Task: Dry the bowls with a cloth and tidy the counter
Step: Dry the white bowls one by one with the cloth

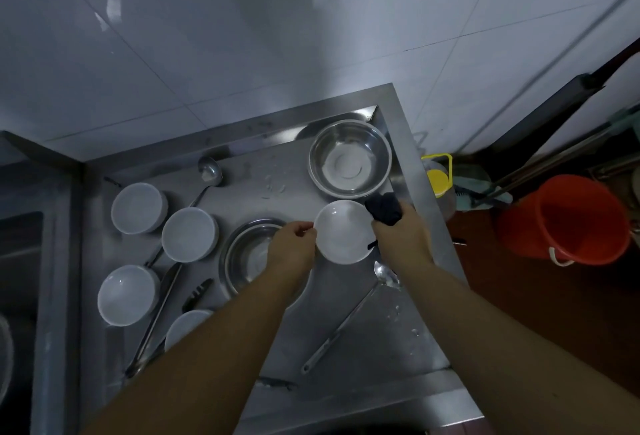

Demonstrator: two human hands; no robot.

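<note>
Steel counter (363, 330) filling mid-frame, wet in patches. Pinching white bowl (341, 232) at its left rim with left hand (294, 247); clutching dark cloth (384, 210) in right hand (403, 237) at the right rim. Bowl lying centre-right, between both hands, equally near.

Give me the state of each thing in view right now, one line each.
Left hand: pinches the held white bowl's left rim.
Right hand: grips the dark cloth.
Held white bowl: lifted, tilted toward the camera.
Dark cloth: bunched at the bowl's right rim.
Four white bowls: on the counter, left.
Far steel basin: upright, empty.
Near steel basin: under the left hand.
Ladle: lying flat.
</note>
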